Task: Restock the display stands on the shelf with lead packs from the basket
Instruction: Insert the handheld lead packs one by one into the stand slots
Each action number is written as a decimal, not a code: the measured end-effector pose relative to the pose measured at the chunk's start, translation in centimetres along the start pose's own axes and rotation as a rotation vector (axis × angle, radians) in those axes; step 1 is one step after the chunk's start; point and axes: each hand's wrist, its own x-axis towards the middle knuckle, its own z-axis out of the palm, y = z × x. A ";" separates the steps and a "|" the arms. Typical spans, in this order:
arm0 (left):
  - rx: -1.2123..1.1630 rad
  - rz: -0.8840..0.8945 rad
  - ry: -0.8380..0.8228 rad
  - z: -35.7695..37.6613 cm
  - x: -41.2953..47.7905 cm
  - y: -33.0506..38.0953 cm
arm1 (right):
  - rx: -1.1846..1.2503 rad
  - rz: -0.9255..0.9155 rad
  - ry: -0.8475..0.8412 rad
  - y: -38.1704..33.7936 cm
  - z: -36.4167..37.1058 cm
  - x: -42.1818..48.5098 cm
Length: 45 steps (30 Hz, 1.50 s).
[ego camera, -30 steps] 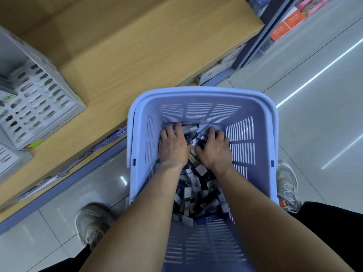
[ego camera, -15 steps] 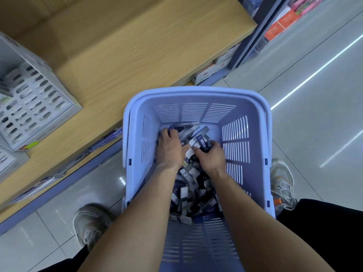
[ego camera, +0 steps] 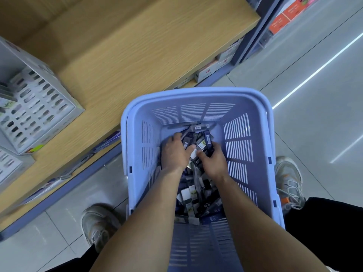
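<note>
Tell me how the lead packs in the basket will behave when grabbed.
Probably stiff: the lead packs keep straight, slim shapes. Likely light, being small and thin. Piled loose in the basket, some may slip from a handful.

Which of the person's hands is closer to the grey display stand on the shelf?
Left. Both hands grip packs in the basket, right of the stand; the left hand lies on the stand's side, the right hand beyond it.
</note>
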 end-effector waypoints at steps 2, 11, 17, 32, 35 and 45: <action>-0.144 -0.038 0.005 0.2 -0.1 -0.4 | 0.067 0.011 -0.002 0.3 0.0 0.1; -0.612 -0.154 -0.016 1.8 -0.4 -1.0 | 0.160 0.052 0.139 0.0 1.1 0.7; -0.616 -0.148 -0.027 1.8 -0.1 -0.8 | 0.101 0.021 0.129 0.4 1.5 1.3; -0.641 -0.112 -0.115 1.7 0.2 -0.6 | 0.297 -0.065 -0.057 0.6 0.5 1.0; -0.700 -0.118 -0.149 1.4 -0.1 -1.0 | 0.328 -0.094 -0.094 0.1 0.2 0.3; -0.860 -0.134 -0.193 0.5 0.0 -1.1 | 0.341 -0.111 -0.131 -0.6 0.0 -0.2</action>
